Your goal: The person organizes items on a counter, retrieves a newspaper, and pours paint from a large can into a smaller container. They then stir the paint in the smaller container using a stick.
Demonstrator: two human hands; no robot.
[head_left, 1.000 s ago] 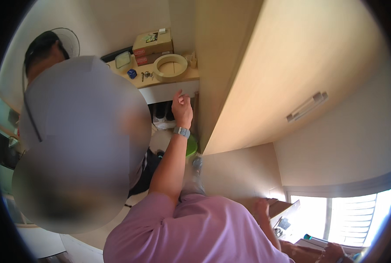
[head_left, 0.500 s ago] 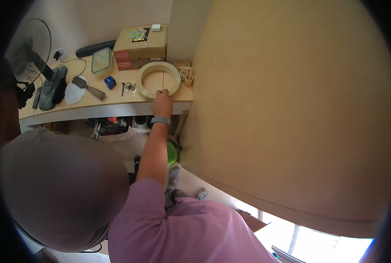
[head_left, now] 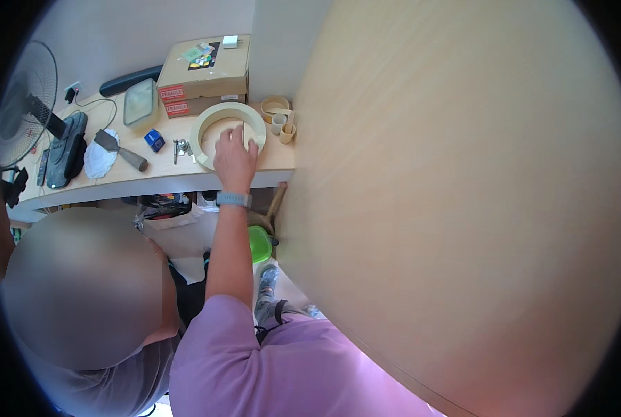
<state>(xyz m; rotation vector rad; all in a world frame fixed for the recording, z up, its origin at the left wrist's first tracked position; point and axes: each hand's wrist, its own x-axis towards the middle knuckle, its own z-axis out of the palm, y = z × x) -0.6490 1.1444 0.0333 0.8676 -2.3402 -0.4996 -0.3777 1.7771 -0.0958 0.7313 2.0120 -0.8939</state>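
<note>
My left hand [head_left: 234,161], with a grey watch band on the wrist, hangs over the near part of a large cream-coloured roll of strip, likely edge banding [head_left: 203,128]. Its fingers are spread and bent, the thumb apart on the right, with nothing visible between them. The roll lies flat on the desk [head_left: 175,174]; my hand hides part of its near rim. Whether the fingertips touch the desk inside the ring, I cannot tell. Right of the roll sit several smaller coils of strip [head_left: 276,104]. My right hand is out of view.
Left of the roll lie small metal parts [head_left: 182,148], a blue box [head_left: 155,140], a scraper [head_left: 121,149], a plastic container [head_left: 140,104] and a fan [head_left: 63,149]. Cardboard boxes [head_left: 206,69] stand behind. A large wooden panel [head_left: 456,194] fills the right. Another person [head_left: 88,292] is close at left.
My left hand has gone from a pinch at the roll's near edge to spread fingers, reaching slightly farther over the ring. The view has shifted, and the other person's head has moved.
</note>
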